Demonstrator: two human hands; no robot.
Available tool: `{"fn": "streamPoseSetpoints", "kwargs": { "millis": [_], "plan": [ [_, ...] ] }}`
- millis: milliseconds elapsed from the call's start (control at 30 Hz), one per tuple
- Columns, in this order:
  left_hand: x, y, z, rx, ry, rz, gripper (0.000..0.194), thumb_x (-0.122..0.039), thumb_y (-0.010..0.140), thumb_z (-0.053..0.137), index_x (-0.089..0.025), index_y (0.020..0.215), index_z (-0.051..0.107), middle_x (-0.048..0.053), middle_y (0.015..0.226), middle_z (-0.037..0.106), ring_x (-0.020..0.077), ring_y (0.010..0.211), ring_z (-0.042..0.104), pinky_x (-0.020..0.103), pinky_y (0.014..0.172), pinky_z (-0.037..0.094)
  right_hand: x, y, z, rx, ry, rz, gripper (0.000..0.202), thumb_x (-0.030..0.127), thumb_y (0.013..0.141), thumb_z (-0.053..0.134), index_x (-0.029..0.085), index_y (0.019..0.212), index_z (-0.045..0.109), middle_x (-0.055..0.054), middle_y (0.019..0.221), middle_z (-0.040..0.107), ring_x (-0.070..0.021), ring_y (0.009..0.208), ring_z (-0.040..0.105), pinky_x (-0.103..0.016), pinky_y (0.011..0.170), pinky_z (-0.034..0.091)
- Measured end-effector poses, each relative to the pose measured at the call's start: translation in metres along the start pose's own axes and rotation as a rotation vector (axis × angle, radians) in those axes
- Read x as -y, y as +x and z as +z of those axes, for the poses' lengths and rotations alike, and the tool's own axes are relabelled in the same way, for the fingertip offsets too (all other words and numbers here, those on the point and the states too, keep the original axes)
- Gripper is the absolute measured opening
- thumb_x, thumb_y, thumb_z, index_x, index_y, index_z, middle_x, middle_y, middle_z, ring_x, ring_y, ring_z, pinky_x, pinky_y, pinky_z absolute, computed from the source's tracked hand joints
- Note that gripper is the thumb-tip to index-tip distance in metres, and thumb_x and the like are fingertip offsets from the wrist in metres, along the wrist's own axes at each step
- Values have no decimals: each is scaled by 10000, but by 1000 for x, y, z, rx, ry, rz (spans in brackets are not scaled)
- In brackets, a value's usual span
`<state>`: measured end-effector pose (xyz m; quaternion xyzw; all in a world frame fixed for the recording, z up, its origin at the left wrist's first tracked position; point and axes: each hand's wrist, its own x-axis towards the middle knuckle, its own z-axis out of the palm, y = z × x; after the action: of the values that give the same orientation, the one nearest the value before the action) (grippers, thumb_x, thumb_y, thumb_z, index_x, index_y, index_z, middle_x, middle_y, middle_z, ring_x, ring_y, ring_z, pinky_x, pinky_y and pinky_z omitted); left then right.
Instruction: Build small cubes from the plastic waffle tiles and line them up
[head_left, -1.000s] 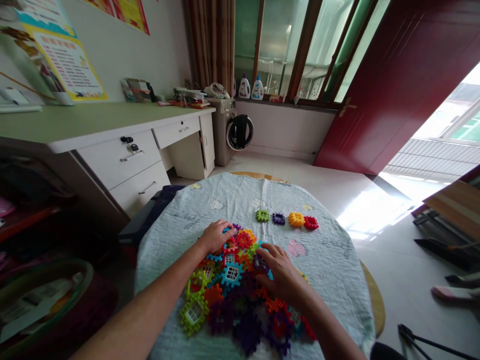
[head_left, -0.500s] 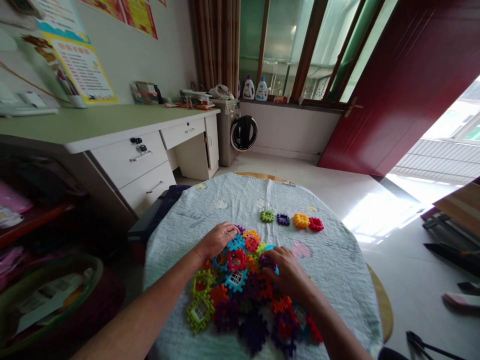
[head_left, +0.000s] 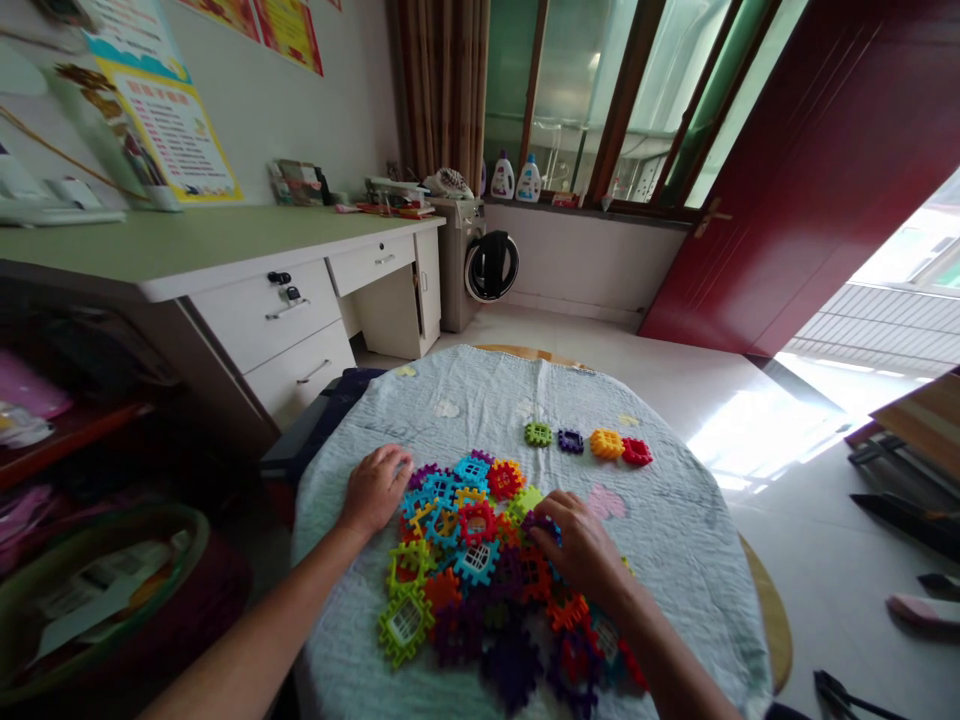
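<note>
A heap of colourful toothed plastic building blocks [head_left: 476, 562] lies on the cloth in front of me. My left hand [head_left: 377, 490] rests at the heap's left edge, fingers loosely bent and apart, beside a purple block [head_left: 424, 476] and blue ones. On the heap's right side my right hand [head_left: 576, 538] has its thumb and fingers around a purple block [head_left: 541, 522], partly covered by the fingers. Beyond the heap, a green block [head_left: 538, 434], a dark purple block [head_left: 570, 441], stacked orange blocks [head_left: 606, 444] and red blocks [head_left: 637, 452] form a row.
A pale blue cloth [head_left: 675, 560] covers the round table. To the left are a desk with drawers [head_left: 262, 320] and a tub [head_left: 112, 590] on the floor. A washing machine [head_left: 459, 265] and a red door [head_left: 757, 190] stand farther back.
My left hand has moved left off the top of the heap to its left edge, uncovering blue and yellow blocks. My right hand stays at the purple block.
</note>
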<state>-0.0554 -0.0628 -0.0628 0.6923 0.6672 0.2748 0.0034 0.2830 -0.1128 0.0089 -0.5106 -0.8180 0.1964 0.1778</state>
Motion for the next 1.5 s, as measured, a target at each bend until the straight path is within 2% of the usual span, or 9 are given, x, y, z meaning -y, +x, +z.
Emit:
{"fn": "streamPoseSetpoints", "kwargs": {
  "millis": [133,233,400,533,700,833,1033,1267,1500],
  "plan": [
    [0,-3,0,-24,19,10,301,-379,911,423,-198,960,658,102,1106,671,265,1083,596,415,983,450,1,7,1,48,3,39,136,245,894,530,207,827,643,-35,833,668,-178,809,597,-307,779,430],
    [-5,-4,-1,-23,27,6,246,-346,892,459,-201,964,645,97,1093,670,267,1080,592,409,984,441,3,24,0,-4,-19,1,131,190,864,543,207,936,651,-57,966,686,-208,930,584,-338,860,433],
    [-8,-5,-3,-22,18,3,211,-302,877,478,-191,960,636,101,1081,667,267,1068,591,407,980,443,9,61,9,81,-110,-78,541,57,735,548,221,1250,568,-63,1349,576,-250,1193,470,-384,1006,381],
    [-8,-5,-3,-24,10,-10,184,-268,859,491,-185,944,633,95,1060,667,262,1049,593,403,969,451,9,77,17,194,-195,-62,609,62,727,545,219,1315,526,-81,1301,583,-250,1177,470,-386,1005,375],
    [-9,-4,-3,-26,8,-14,173,-258,851,498,-192,941,630,90,1056,666,260,1056,592,401,975,451,1,66,10,122,-161,-84,389,162,765,596,205,1151,613,-87,1097,591,-243,1038,513,-384,944,409],
    [-11,-4,-4,-25,16,-14,161,-256,845,502,-193,925,627,91,1038,666,258,1040,597,400,963,457,13,49,2,57,38,-153,463,154,741,639,219,1196,583,-77,1110,571,-226,1041,517,-371,937,432],
    [-13,-5,-6,-27,23,-24,160,-251,842,499,-195,918,628,89,1038,668,254,1031,599,398,956,458,47,43,6,207,89,-223,494,168,719,663,241,1202,586,-69,1155,542,-219,1099,490,-374,990,419],
    [-12,-4,-5,-17,11,-30,172,-252,840,503,-188,927,636,91,1040,667,254,1025,596,407,955,459,48,49,16,297,16,-195,401,258,697,702,198,1085,625,-84,1134,542,-235,1091,492,-371,986,416],
    [-12,-5,-5,-22,5,-30,166,-247,836,508,-186,923,636,91,1030,665,254,1021,594,405,945,459,54,53,13,331,-23,-169,412,280,699,694,201,1098,631,-88,1135,551,-242,1088,506,-363,974,421]
  ]
}}
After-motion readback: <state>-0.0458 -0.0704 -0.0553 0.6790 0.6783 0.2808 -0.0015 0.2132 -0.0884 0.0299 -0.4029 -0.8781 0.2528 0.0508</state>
